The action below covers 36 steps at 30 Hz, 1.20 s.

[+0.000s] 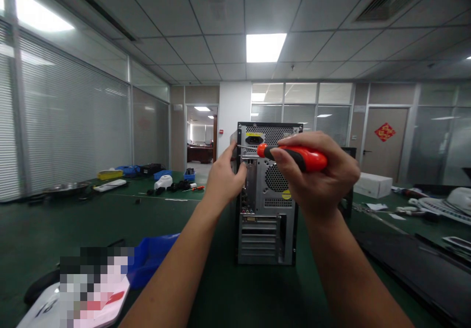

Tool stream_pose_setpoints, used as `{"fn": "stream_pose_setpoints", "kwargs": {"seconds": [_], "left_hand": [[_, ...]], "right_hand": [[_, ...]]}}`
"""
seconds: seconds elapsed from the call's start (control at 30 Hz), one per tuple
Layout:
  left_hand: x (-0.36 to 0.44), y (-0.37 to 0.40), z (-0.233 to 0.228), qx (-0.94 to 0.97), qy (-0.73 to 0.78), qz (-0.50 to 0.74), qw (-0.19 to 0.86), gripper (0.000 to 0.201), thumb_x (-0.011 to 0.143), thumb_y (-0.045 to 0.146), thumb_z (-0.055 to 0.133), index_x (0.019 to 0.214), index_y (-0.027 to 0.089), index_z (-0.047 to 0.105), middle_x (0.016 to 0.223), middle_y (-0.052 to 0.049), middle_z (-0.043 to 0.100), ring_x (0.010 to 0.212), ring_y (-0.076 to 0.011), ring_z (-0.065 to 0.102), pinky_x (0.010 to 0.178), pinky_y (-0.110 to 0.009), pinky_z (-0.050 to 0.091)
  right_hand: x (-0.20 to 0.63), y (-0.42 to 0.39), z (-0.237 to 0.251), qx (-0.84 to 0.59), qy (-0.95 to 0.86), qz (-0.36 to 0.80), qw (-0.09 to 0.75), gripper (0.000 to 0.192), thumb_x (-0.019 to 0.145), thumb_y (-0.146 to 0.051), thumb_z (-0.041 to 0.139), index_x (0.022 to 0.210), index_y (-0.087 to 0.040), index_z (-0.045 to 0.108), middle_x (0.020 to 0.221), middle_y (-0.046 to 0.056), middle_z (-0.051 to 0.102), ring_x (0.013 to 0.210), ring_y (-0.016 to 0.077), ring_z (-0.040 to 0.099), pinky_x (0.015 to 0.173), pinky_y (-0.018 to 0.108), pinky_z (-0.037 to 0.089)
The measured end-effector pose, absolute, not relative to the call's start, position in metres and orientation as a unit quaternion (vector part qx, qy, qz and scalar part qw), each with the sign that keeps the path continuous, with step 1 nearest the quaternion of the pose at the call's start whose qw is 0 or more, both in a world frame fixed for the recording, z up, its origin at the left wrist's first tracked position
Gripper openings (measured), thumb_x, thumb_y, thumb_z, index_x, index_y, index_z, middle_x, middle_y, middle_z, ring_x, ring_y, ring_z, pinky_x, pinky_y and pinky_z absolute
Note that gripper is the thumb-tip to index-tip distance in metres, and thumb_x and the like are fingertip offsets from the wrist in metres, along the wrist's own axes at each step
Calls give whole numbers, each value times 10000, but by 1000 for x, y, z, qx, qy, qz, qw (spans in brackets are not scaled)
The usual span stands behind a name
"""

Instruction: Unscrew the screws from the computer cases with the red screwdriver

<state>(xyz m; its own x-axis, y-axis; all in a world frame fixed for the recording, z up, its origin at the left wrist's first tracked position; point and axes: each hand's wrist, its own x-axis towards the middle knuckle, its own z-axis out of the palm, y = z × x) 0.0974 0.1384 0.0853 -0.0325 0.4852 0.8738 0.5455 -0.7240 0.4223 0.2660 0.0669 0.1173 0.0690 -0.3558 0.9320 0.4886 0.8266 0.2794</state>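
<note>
Nearest the camera, a blue bin (150, 262) sits on the green table (221, 293), low on the left, beside a blurred white object. Between the two forearms there is bare table in front of the computer case (267, 195), which stands upright in the middle with its rear panel facing the person.

The right hand (320, 181) is closed around a red-handled screwdriver (294, 155), held level, its shaft pointing left to the case's upper left edge. The left hand (224, 176) rests its fingers against that same edge, by the tip; whether it pinches a screw cannot be told.

Judging by this, the work is at a screw near the top of the rear panel; the case looks whole, so most seems left.

A dark flat panel (415, 269) lies close on the right, narrowing room there. Farther back, tools and boxes (373, 185) are scattered well apart across the table.
</note>
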Motion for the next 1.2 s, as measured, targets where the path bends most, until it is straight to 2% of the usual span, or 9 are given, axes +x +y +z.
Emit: {"fn": "stream_pose_setpoints", "kwargs": {"seconds": [0.2, 0.43, 0.63, 0.83, 1.0, 1.2], "left_hand": [[97, 140, 84, -701, -362, -615, 13, 668, 882, 268, 589, 1528, 206, 429, 1487, -120, 561, 1189, -258, 660, 1053, -494, 584], [96, 138, 86, -703, -365, -609, 33, 656, 877, 274, 599, 1508, 173, 454, 1487, -134, 558, 1254, -271, 626, 1156, -535, 508], [95, 139, 85, -707, -346, -616, 29, 639, 878, 267, 588, 1502, 212, 465, 1459, -131, 585, 1210, -271, 653, 1102, -543, 548], [95, 137, 87, -707, -361, -607, 41, 648, 873, 253, 585, 1504, 167, 462, 1495, -135, 551, 1320, -288, 596, 1205, -550, 470], [96, 137, 87, -705, -368, -604, 44, 649, 874, 261, 584, 1502, 149, 463, 1502, -136, 544, 1324, -286, 592, 1207, -542, 472], [96, 139, 85, -706, -355, -612, 39, 635, 875, 261, 588, 1496, 193, 467, 1493, -129, 555, 1280, -273, 623, 1170, -550, 499]], "right_hand": [[268, 67, 117, -73, -604, -311, 730, 126, 808, -269, 802, 872, -200, 717, 805, 14, 722, 722, 142, 661, 695, 319, 527], [267, 74, 116, -71, -610, -318, 722, 123, 793, -252, 802, 867, -206, 716, 801, 10, 724, 721, 144, 671, 701, 313, 547], [266, 70, 118, -14, -594, -342, 728, 145, 783, -242, 802, 896, -217, 715, 786, 2, 725, 713, 153, 683, 664, 316, 569], [266, 67, 118, -38, -598, -346, 722, 140, 780, -227, 807, 884, -203, 715, 787, 17, 727, 711, 150, 672, 687, 316, 557], [266, 71, 117, -58, -607, -334, 719, 123, 782, -228, 800, 872, -213, 718, 796, 15, 726, 724, 156, 678, 690, 316, 565], [266, 70, 116, -54, -625, -337, 702, 160, 766, -198, 808, 894, -203, 713, 817, 21, 726, 746, 156, 675, 708, 315, 563]]}}
